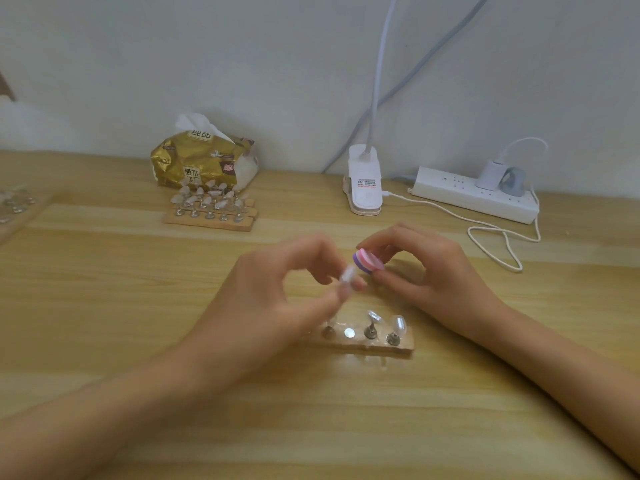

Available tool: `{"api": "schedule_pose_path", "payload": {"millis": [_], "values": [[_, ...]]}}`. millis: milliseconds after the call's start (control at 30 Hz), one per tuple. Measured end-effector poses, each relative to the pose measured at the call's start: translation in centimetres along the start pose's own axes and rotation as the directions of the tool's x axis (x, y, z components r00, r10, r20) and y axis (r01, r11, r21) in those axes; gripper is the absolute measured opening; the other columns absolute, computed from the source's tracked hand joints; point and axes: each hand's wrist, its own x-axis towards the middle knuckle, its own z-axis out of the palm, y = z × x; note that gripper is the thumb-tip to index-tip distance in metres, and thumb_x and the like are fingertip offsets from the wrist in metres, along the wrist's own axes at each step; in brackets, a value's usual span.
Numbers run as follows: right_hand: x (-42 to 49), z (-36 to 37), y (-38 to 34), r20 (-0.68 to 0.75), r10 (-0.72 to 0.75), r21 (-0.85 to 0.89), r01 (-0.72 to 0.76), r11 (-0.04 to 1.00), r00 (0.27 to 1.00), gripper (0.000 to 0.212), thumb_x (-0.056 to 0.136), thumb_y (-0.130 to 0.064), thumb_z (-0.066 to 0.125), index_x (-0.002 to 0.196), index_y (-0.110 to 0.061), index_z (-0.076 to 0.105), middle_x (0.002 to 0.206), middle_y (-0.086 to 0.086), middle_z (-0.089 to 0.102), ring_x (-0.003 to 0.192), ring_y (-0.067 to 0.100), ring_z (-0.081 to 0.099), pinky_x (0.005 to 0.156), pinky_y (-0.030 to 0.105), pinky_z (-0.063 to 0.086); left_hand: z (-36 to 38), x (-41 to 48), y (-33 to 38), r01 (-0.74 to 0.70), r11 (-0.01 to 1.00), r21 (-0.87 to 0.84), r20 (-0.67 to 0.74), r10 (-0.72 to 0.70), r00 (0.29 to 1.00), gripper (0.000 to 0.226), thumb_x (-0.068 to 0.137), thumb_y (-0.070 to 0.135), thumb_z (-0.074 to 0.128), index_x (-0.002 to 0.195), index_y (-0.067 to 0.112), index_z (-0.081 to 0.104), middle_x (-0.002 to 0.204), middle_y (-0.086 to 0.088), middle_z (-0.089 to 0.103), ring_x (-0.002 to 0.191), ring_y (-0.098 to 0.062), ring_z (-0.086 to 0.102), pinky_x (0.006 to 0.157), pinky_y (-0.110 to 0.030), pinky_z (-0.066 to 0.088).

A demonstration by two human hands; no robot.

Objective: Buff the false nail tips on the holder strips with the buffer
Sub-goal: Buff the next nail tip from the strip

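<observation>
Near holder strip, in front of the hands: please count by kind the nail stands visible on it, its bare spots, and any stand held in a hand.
Stands on the near holder strip: 3
Bare metal spot: 1
Held stand in the left hand: 1
Total: 5, though the left hand may hide more of the strip.

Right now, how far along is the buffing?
Done: cannot tell, no tip looks buffed. In hand: left hand pinches one nail tip above the near strip, which shows one bare slot; right hand holds the buffer beside it, whether touching is unclear. Left: likely the standing tips on the near strip, perhaps the far strips.
</observation>
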Motion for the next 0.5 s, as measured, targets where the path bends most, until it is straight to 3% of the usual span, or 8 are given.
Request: {"api": "schedule_pose_path", "payload": {"millis": [100, 167, 267, 500], "values": [[0.1, -0.1, 0.1, 0.004, 0.027, 0.036, -0.027, 0.999, 1.000, 0.016, 0.091, -0.009, 0.071, 0.106, -0.013, 0.071, 0.099, 0.000, 0.068, 0.093, 0.017, 0.066, 0.085, 0.036, 0.054, -1.0, 2.0, -1.3, 0.153, 0.972, -0.181, 0.049, -0.146, 0.988, 0.006, 0.088, 0.025, 0.072, 0.087, 0.027, 0.067, 0.092, 0.012, 0.076, 0.075, -0.012, 0.064, 0.069, -0.020, 0.049], [0.2, -0.1, 0.0, 0.016, 0.028, 0.017, -0.028, 0.999, 0.999, 0.018, 0.090, -0.007, 0.072, 0.107, -0.014, 0.072, 0.101, -0.002, 0.068, 0.094, 0.016, 0.065, 0.086, 0.037, 0.053, -0.9, 3.1, -2.4, 0.226, 0.961, -0.162, 0.090, -0.214, 0.973, 0.006, 0.086, 0.021, 0.072, 0.086, 0.026, 0.072, 0.091, 0.010, 0.076, 0.066, -0.011, 0.056, 0.063, -0.017, 0.048], [0.1, -0.4, -0.1, 0.007, 0.018, 0.003, -0.018, 1.000, 1.000, 0.021, 0.089, -0.007, 0.073, 0.109, -0.014, 0.073, 0.101, -0.003, 0.068, 0.093, 0.015, 0.064, 0.084, 0.034, 0.052, -0.3, 4.1, -3.7, 0.206, 0.977, -0.052, 0.100, -0.200, 0.975, 0.009, 0.085, 0.024, 0.073, 0.084, 0.033, 0.075, 0.094, 0.013, 0.074, 0.057, -0.007, 0.047, 0.059, -0.020, 0.044], [0.8, 0.4, -1.1, -0.138, -0.113, 0.028, 0.118, 0.993, 0.984, 0.023, 0.086, -0.005, 0.077, 0.108, -0.011, 0.074, 0.101, 0.002, 0.070, 0.093, 0.014, 0.066, 0.082, 0.027, 0.054, 0.2, 3.9, -4.5, 0.137, 0.988, -0.074, 0.032, -0.135, 0.990, 0.013, 0.082, 0.024, 0.077, 0.077, 0.036, 0.075, 0.082, 0.017, 0.072, 0.044, -0.001, 0.050, 0.047, -0.014, 0.040]]}}
